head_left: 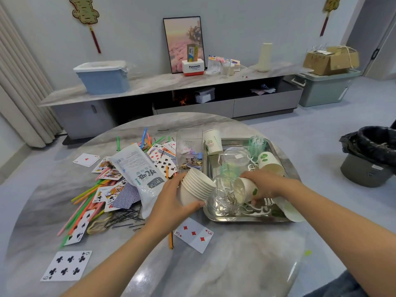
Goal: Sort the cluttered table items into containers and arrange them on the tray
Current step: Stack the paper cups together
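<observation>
While the left hand (171, 202) grips a cup stack (196, 186) at the tray's (246, 219) near-left corner, the right hand (265, 185) holds a single cup (246, 189) tipped on its side over the tray's near half. Fingers and thumb of each hand curl round what it carries.

The stack leans, its mouths facing up and toward the tray, its long axis running from the palm up and to the right. The single cup lies nearly level, its mouth turned left toward the stack and a clear jar (222, 198) of clips, which lies on its side on the tray between the two hands.

Several slips look possible. The leaning stack is held only near its base, so the upper cups could slide off if it tilts further. The jar's mouth is hard to make out; if it faces the tray floor, a knock from either cup may scatter clips. White picks (257, 207) lie loose under the right hand and could be swept off the tray's near rim. Left of the tray, cards (194, 233), straws (83, 202) and hairpins (126, 218) lie unsorted on the table (235, 264).
</observation>
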Tool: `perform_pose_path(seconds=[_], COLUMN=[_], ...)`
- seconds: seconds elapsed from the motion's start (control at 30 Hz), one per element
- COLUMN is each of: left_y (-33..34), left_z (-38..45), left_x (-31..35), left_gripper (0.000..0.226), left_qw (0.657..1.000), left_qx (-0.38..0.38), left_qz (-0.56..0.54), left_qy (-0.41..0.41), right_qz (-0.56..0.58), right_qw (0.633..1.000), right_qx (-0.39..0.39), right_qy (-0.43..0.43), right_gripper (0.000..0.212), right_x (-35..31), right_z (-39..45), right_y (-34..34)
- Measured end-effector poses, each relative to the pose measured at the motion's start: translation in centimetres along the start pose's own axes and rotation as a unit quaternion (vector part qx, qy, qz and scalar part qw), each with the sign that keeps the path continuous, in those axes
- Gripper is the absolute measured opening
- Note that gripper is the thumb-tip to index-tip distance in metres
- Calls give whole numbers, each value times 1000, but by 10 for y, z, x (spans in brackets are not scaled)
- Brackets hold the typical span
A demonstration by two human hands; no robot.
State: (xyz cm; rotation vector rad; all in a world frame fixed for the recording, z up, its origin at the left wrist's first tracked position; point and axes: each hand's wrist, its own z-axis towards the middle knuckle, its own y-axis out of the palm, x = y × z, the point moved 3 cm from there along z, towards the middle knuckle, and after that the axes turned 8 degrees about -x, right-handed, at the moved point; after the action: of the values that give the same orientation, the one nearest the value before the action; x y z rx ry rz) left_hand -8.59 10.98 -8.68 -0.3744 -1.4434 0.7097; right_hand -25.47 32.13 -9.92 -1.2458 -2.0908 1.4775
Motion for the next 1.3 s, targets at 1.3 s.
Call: perform_pose_path(seconds=[1.3], left_y=[10], left_z=[-3], left_x=[19], left_gripper=[60], left_qw=[998], left_qx=[12], left_qz=[-54], left_qy=[7], right_qz=[265], right_qw=[953], right_qx=[53], right_qy=[-135], right_gripper=[42], right_x=[-88], right_z=[-54], right_y=[-32])
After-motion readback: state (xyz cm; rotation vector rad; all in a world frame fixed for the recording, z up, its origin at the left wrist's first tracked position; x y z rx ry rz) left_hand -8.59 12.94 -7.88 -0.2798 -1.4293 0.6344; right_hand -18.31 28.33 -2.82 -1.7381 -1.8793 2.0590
